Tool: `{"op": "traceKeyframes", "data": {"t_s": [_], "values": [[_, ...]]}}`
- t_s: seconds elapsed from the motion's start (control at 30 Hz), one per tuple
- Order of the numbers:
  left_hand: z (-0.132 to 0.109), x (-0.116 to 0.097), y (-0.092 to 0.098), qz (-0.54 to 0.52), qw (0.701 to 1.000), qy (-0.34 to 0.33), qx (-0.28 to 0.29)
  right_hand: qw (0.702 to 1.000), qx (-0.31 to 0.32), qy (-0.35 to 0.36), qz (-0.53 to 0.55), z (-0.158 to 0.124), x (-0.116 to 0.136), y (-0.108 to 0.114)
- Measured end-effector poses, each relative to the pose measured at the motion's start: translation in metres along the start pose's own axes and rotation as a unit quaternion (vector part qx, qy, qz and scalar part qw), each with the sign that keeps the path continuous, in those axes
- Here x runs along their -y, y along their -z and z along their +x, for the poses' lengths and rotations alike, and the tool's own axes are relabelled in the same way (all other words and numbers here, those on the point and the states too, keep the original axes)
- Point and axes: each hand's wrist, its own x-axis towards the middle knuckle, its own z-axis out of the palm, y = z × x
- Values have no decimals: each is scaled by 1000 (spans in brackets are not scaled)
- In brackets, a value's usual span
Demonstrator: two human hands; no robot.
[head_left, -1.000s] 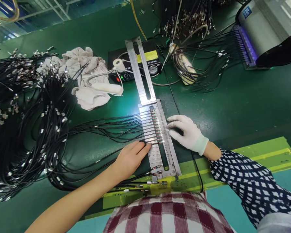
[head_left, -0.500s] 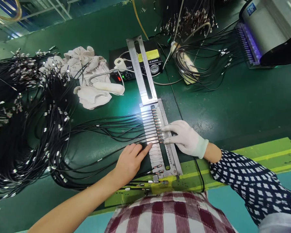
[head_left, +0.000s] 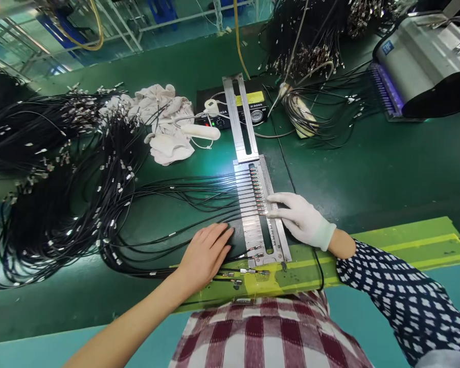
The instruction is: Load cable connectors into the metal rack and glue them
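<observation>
A long slotted metal fixture (head_left: 279, 240) lies on the green bench with several black cables (head_left: 191, 191) laid across it, their metal connectors (head_left: 258, 197) lined up in its slot. My bare left hand (head_left: 205, 255) lies flat on the bench just left of the fixture, fingers stretched out toward the cables. My right hand (head_left: 301, 220), in a white glove, rests on the fixture's right rail with its fingertips at the lowest seated connectors, fingers extended. A few loose connector ends (head_left: 249, 271) lie at the fixture's near end.
A big tangle of black cables (head_left: 53, 194) covers the left of the bench. A crumpled cloth (head_left: 164, 122), a white pen-like tool (head_left: 201, 131) and a black controller box (head_left: 249, 105) sit behind. A grey machine (head_left: 421, 61) stands at far right. Yellow-green tape (head_left: 387, 250) edges the bench.
The view tilted up and the fixture shifted in the frame. My left hand drew back slightly from the fixture's edge; my right hand's fingertips moved onto the connector row.
</observation>
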Motion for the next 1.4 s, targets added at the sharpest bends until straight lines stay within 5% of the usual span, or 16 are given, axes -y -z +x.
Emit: {"op": "traceKeyframes", "data": {"t_s": [0.27, 0.8, 0.97, 1.1, 1.4], "values": [[-25, -12, -4, 89, 995, 51, 6, 1000, -10, -11, 1, 1, 1, -2], [-11, -31, -3, -130, 991, 27, -19, 1000, -17, -15, 6, 3, 1, -1], [-7, -28, 22, -197, 972, 58, -112, 1000, -13, -17, 14, 2, 0, -3], [10, -20, 40, -127, 973, 54, -184, 999, -9, -23, 24, 3, -2, -2], [49, 3, -7, -30, 990, -95, -103, 998, -33, -31, 50, 6, 3, 2]]}}
